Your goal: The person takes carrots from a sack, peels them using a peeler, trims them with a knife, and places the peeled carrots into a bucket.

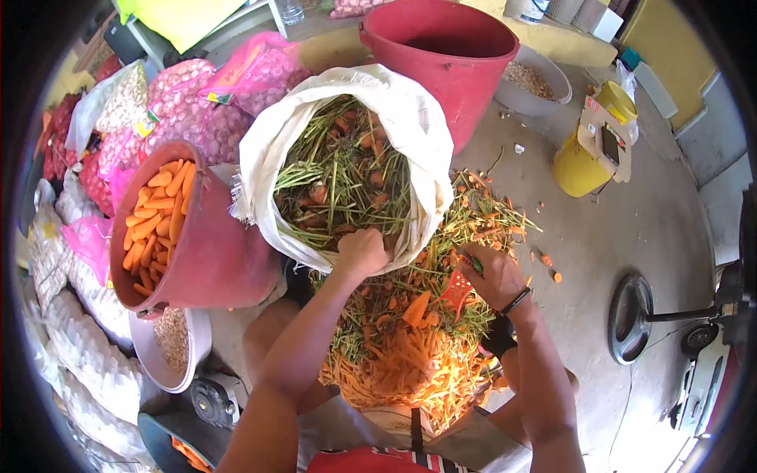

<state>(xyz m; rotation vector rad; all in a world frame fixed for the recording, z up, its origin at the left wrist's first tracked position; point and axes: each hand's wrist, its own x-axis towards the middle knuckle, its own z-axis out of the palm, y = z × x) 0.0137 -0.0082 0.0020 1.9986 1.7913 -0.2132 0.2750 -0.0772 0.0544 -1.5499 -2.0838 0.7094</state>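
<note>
A white woven sack (430, 150) stands with its mouth rolled open, full of carrots with green stalks (347, 169). My left hand (364, 251) reaches over its near rim, fingers curled down among the stalks; what they grip is hidden. To the right, my right hand (495, 276) is closed around a small green-handled tool (475, 265). Just below that hand shows a red piece with holes (456, 292); whether it belongs to the tool I cannot tell. Beneath lies a heap of orange peelings (402, 359) mixed with cut stalks, an orange carrot piece (416, 309) on it.
A red bucket (225, 260) of peeled carrots (158, 221) leans at left; another red bucket (465, 87) stands behind the sack. Pink net bags (236, 87) of bulbs are piled at back left. Right are a yellow bucket (576, 169) and a round black base (631, 318).
</note>
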